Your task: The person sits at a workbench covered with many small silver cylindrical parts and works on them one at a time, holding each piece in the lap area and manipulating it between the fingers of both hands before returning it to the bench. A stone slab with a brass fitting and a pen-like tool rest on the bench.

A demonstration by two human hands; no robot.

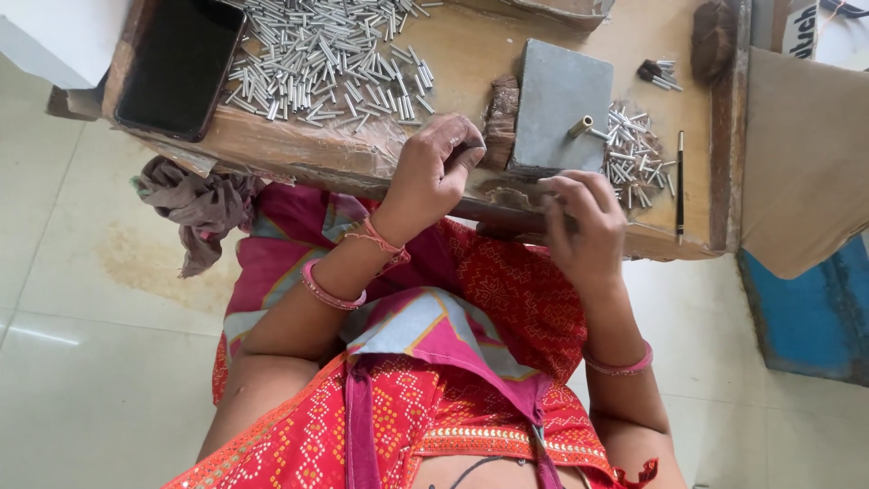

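The grey stone slab (563, 100) lies near the front edge of the wooden tabletop (471, 54), and everything else sits around it. The left hand (433, 172) is just to the left of the slab, at the tabletop's near edge, with its fingers curled in and thumb pressed to fingertips in a closed pinch; whatever it holds is too small to make out. The right hand (584, 222) is below the slab's lower right corner, fingers bent over the tabletop's front edge; its grip looks closed around a dark rod-like handle (507, 215) that runs along the edge under the slab, though the fingers hide most of it. A short brass tube (580, 126) rests on the slab's right edge, tilted. Just right of the slab lies a small heap of silver metal pins (634, 149), and beyond them a thin dark pen-like tool (680, 186) lies straight. Far to the left of the slab a much larger pile of silver pins (330, 59) spreads over the tabletop, and further left still lies a black phone (179, 63), screen dark. A brown wood block (501, 122) touches the slab's left side. A crumpled brownish cloth (199, 204) hangs below the tabletop, well left of the slab.
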